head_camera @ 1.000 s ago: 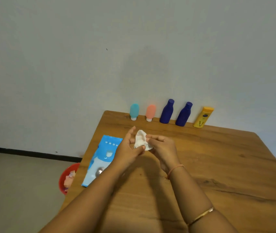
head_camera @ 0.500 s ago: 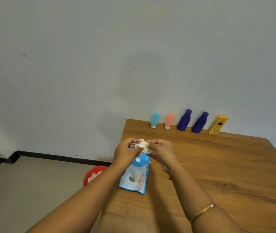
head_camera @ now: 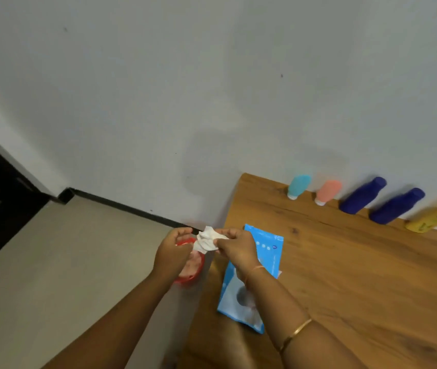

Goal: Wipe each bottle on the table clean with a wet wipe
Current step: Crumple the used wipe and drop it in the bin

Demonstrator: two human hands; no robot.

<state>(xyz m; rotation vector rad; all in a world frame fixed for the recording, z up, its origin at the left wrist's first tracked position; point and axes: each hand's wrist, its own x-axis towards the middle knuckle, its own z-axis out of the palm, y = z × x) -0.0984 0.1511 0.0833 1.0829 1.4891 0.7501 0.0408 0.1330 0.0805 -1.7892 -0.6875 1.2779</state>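
1. Both grips are closed on a crumpled white wet wipe (head_camera: pixel 206 239): the left grip (head_camera: pixel 172 251) is pinched on its left edge, the right grip (head_camera: pixel 236 249) on its right side.
2. The wipe is held at lower centre of the frame, just left of the table (head_camera: pixel 345 275) edge, above a red bin (head_camera: pixel 185 279) on the floor.
3. A blue wipes pack (head_camera: pixel 265 251) is laid flat on the table, partly covered by the right wrist.
4. At the right of the frame, a teal bottle (head_camera: pixel 298 186), pink bottle (head_camera: pixel 328 191), first dark blue bottle (head_camera: pixel 362 195), second dark blue bottle (head_camera: pixel 396 206) and yellow bottle (head_camera: pixel 436 217) are lined along the wall, well apart from the wipe.
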